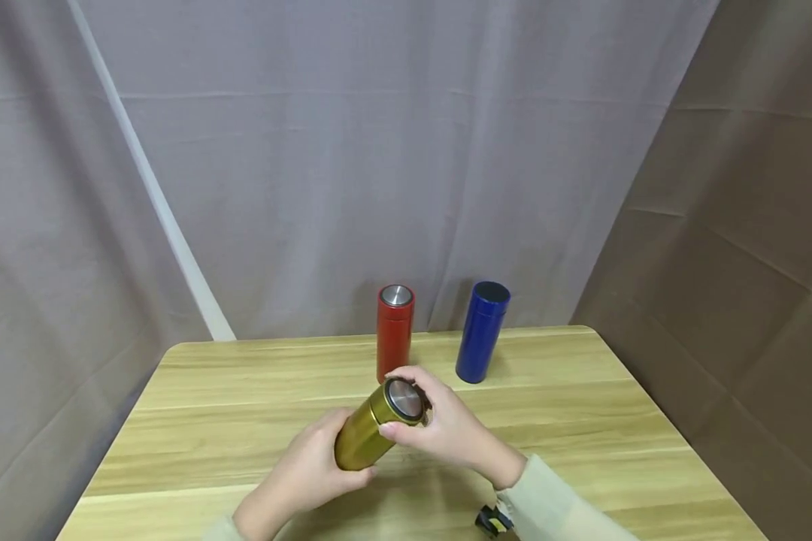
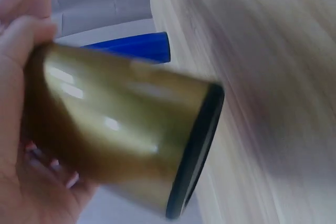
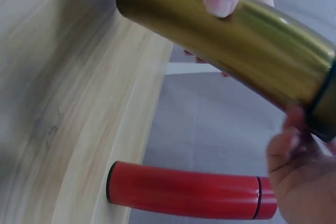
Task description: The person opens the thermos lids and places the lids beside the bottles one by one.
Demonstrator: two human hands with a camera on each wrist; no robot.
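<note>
A gold thermos flask (image 1: 363, 436) is held tilted above the table, its steel-topped lid (image 1: 404, 399) leaning to the right. My left hand (image 1: 311, 458) grips the flask's body. Fingers and thumb of my right hand (image 1: 449, 428) hold the lid end from both sides. In the left wrist view the dark base of the gold flask (image 2: 197, 153) is off the tabletop. Behind the hands, a red thermos flask (image 1: 395, 338) with a steel top and a blue thermos flask (image 1: 482, 334) with a dark top stand upright.
The wooden table (image 1: 243, 391) has rounded far corners. A grey curtain (image 1: 379, 165) hangs behind it, and a brown one (image 1: 737, 248) stands along the right. A small black device (image 1: 492, 520) is at the right sleeve.
</note>
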